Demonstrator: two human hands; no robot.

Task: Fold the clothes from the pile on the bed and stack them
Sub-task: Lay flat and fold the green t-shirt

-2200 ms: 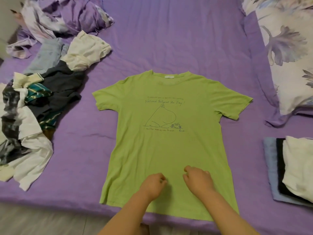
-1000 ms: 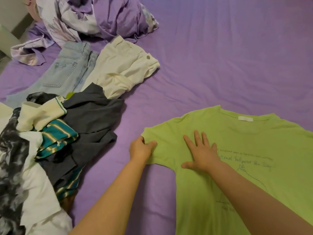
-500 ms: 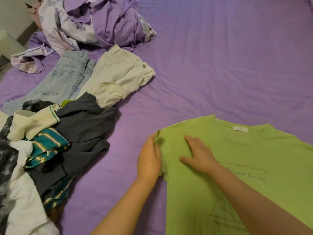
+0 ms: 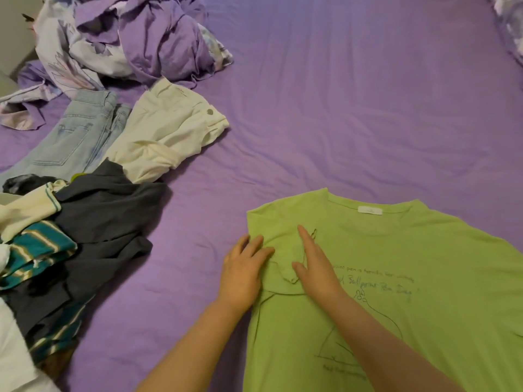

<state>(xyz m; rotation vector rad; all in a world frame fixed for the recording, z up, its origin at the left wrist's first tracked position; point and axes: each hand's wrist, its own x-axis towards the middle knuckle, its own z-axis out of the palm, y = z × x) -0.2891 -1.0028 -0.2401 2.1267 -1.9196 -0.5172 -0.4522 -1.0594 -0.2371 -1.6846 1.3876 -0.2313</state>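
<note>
A lime-green T-shirt (image 4: 410,278) with a line drawing and writing lies face up on the purple bed sheet (image 4: 339,108). Its left sleeve is folded inward over the chest. My left hand (image 4: 243,270) lies flat at the shirt's folded left edge, fingers straight on the cloth. My right hand (image 4: 314,264) presses flat on the shirt beside the folded sleeve, fingers extended. The unfolded pile (image 4: 85,236) lies at the left: a dark grey garment, a teal striped piece and white items.
Light blue jeans (image 4: 73,137) and a cream garment (image 4: 167,131) lie spread at the upper left. A crumpled purple floral duvet (image 4: 127,41) is bunched at the far left corner. A floral pillow (image 4: 509,24) shows at the top right edge.
Both hands went from the shirt's hem up to its left sleeve. The left hand folded the sleeve inward onto the chest, and both hands now lie flat on it.
</note>
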